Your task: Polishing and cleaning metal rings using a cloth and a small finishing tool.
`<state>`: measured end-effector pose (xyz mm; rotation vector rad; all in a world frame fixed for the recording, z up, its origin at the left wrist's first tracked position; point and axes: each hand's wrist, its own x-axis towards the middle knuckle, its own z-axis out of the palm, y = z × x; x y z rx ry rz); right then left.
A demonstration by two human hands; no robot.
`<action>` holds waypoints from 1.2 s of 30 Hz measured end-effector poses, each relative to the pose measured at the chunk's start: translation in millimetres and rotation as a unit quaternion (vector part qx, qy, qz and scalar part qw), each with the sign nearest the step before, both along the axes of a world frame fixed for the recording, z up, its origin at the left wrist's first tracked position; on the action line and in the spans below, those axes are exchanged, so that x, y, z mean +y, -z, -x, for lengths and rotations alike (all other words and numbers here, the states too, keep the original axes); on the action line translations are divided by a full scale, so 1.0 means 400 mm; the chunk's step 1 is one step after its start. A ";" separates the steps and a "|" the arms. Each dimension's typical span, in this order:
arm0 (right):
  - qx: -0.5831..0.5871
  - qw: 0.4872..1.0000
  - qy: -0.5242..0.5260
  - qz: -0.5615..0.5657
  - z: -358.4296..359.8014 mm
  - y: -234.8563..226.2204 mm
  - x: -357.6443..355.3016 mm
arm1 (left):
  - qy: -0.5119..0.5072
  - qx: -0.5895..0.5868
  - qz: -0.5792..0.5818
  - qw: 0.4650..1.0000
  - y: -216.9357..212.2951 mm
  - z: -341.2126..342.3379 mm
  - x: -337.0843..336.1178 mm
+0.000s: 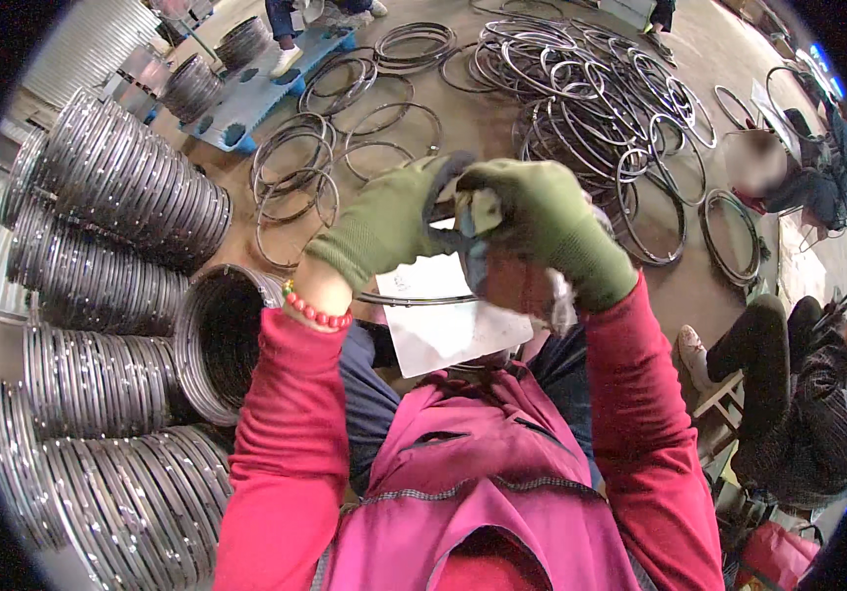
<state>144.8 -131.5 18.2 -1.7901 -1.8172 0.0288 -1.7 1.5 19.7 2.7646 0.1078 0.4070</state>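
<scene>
- A pink apron (483,443) is lying nearest the camera; its loose folds could be catching on a ring edge if one were drawn close.
- The left hand (384,217), gloved, is curling its fingers beside the other; I cannot tell whether it is gripping anything.
- The right hand (547,217), also gloved, is pinching a crumpled rag (483,212), which is hanging between the hands above the lap; a thin pinch could be letting it slip.
- A thin dark ring (414,299) is crossing a white sheet (448,340) below; an uneven pull could be sliding or creasing the paper.
- A red bead bracelet (323,315) is sitting bare at the left wrist, risking a snag on metal.
- Stacked rings (138,182) are standing close on the left; a stray elbow could be toppling them.
- Loose rings (581,89) are overlapping on the floor ahead; lifting one carelessly could be tangling several.
</scene>
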 end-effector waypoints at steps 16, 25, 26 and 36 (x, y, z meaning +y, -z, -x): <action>-0.004 0.984 0.165 0.069 -0.021 0.040 -0.076 | -0.110 -0.046 0.034 0.992 0.052 0.066 -0.004; -0.063 0.995 0.075 0.010 0.163 0.011 0.050 | -0.172 -0.074 0.004 0.982 0.059 0.111 0.027; -0.063 0.997 0.054 -0.002 0.153 0.020 0.047 | -0.175 -0.068 0.028 0.982 0.066 0.125 0.042; 0.287 0.944 0.159 -0.023 -0.023 0.210 -0.085 | -0.254 -0.073 0.155 0.952 0.089 0.198 0.103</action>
